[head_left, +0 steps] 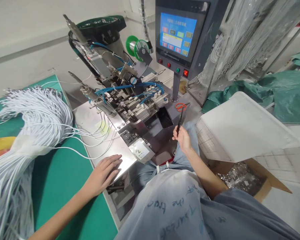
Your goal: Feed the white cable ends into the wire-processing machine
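Note:
My left hand (106, 172) lies flat on the shiny metal plate (122, 154) at the machine's front left, fingers stretched out and holding nothing. In my right hand (182, 137) is a pair of dark tweezers (181, 120), held upright with the tips pointing up, above my lap. Several white cables (87, 135) run over the plate into the machine (132, 100). A label card (140, 150) hangs at the machine's front edge, between my hands. Just beyond the tweezers lie orange-handled scissors (180, 107), partly hidden behind them.
A large bundle of white cables (45, 116) covers the green mat (52, 180) at left. A control screen (178, 33) stands behind the machine, near a green solder-wire spool (137, 46). At right are a white bin (250, 128) and a cardboard box (267, 190) with metallic parts.

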A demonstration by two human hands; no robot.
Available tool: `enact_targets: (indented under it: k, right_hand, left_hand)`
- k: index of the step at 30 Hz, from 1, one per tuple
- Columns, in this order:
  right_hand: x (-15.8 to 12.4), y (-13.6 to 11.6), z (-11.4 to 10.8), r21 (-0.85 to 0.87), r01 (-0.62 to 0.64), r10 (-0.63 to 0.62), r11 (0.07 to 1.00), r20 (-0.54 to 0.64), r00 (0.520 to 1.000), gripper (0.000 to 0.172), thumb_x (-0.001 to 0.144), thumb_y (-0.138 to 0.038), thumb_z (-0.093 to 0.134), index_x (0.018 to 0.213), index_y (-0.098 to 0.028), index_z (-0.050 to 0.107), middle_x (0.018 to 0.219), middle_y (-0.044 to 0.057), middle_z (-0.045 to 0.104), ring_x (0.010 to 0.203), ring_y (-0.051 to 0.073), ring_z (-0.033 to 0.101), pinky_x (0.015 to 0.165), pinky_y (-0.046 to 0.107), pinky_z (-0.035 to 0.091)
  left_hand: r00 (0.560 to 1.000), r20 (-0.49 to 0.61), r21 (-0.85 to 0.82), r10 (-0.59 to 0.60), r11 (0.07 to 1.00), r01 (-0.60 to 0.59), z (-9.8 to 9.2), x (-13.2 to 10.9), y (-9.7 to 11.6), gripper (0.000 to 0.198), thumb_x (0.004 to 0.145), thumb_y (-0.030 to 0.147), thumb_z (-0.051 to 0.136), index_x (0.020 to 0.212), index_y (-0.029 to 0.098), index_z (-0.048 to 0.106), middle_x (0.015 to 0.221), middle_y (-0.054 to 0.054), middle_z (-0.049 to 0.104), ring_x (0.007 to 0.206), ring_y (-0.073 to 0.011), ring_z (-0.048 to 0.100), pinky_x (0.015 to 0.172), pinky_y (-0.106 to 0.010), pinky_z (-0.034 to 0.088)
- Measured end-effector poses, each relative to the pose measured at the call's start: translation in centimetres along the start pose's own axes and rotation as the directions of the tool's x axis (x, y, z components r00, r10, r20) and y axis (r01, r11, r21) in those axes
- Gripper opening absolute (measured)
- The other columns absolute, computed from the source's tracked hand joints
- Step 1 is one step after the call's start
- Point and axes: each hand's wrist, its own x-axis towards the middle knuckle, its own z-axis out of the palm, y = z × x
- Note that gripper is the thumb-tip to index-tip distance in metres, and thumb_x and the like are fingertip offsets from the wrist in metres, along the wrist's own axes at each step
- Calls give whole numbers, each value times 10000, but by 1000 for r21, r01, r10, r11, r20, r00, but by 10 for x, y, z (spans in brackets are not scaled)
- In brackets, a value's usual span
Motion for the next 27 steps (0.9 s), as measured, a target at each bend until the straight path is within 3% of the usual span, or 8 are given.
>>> enact_targets:
  k: [3,6,11,21,27]
  right_hand:
    - [3,2,-1,-11,-36,36,999,-39,999,493,753,-693,439,631,-215,438,574,-42,349,507,98,344,464,227,362]
    - [7,5,-3,20,-66,66,998,-42,997,530,730,-696,495,565,-206,379,548,-49,319,473,80,302,434,209,324]
    - [11,11,-7,92,-85,94,992,-91,991,494,688,-643,602,580,-200,413,525,-64,306,444,62,255,388,189,227]
    - [14,20,-13,-40,-20,14,999,-138,990,365,666,-537,664,703,-206,514,551,-72,331,461,59,286,383,178,209]
    - [21,29,-22,-289,-28,-12,957,-136,991,318,711,-522,557,780,-211,546,557,-76,344,447,66,326,380,180,242]
  left_hand:
    - [1000,0,-1,-4,1000,4,0,0,0,322,925,287,397,1220,203,495,1284,-102,529,1169,-243,498,968,-393,421]
    - [1000,5,-4,-7,1000,8,0,-1,0,324,922,289,408,1220,199,497,1288,-100,528,1173,-243,495,975,-392,414]
    - [1000,13,-13,2,1000,-2,1,-1,-1,338,927,275,395,1247,198,472,1299,-106,514,1184,-244,479,984,-407,401]
    - [1000,3,-31,-1,1000,1,0,1,0,329,926,279,400,1234,200,483,1284,-102,527,1177,-244,486,976,-402,410]
    - [1000,-8,-63,-15,998,15,0,2,2,329,927,303,400,1223,203,505,1281,-100,534,1181,-244,487,981,-409,410]
